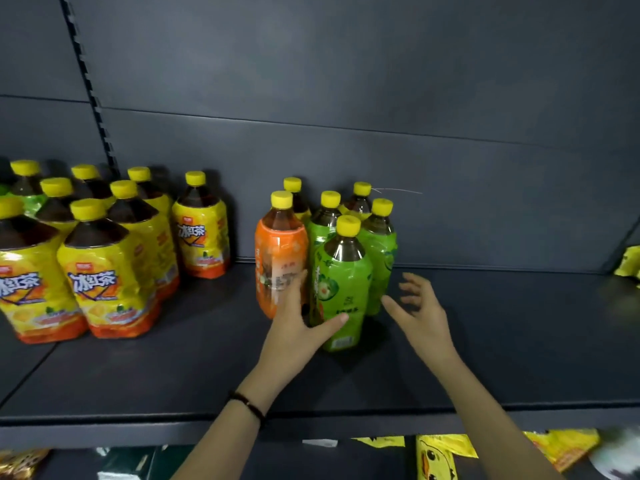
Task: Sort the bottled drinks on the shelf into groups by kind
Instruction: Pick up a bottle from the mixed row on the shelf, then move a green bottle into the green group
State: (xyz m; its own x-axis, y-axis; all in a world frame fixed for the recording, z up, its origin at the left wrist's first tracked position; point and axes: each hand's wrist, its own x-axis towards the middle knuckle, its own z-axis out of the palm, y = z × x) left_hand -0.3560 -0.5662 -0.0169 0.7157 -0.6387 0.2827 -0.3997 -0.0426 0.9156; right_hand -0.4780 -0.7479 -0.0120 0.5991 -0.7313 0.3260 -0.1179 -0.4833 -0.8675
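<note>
At shelf [485, 341] left: yellow bottles [104, 268] grouped (one green stray [34, 204]). Mixed cluster [341, 282] unsorted; my flat left hand [294, 327] touches it, right hand [420, 315] spread, empty.

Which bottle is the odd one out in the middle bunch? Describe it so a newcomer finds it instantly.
On the dark shelf, find the small bunch of bottles standing apart, right of the big yellow-labelled group. The orange-labelled bottle stands at that bunch's front left. Its label alone is orange; beside it stand green-labelled bottles.

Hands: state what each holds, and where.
Nothing gripped. Left hand open, fingers on the orange bottle, thumb low on the front green bottle; right hand open, holding nothing.
</note>
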